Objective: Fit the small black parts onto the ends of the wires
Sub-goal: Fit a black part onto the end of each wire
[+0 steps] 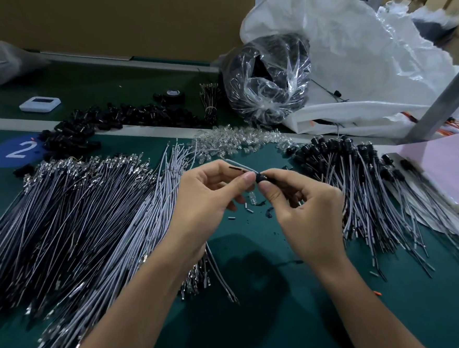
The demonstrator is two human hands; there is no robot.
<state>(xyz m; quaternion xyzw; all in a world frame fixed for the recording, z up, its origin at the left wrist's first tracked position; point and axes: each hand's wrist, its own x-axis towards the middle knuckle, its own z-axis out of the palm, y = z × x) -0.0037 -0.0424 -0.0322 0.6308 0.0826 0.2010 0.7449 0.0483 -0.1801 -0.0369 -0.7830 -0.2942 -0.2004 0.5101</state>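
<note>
Head view: the left hand (pixel 208 191) pinched a thin grey wire (pixel 240 166) near its end. The right hand (pixel 307 209) pinched the small, round black part (pixel 261 177) against it, above the green table (pixel 260 321). Recommended: keep the wire straight, aligned with the part, and press squarely home.

Both bare forearms reached forward, converging at the fingertips. The left hand (pixel 210 194) pinched a wire (pixel 240 166) between thumb and forefinger, its other fingers loosely curled. The right hand (pixel 306 206) pinched a small black part (pixel 261 177), thumb nearly touching the left thumb.
</note>
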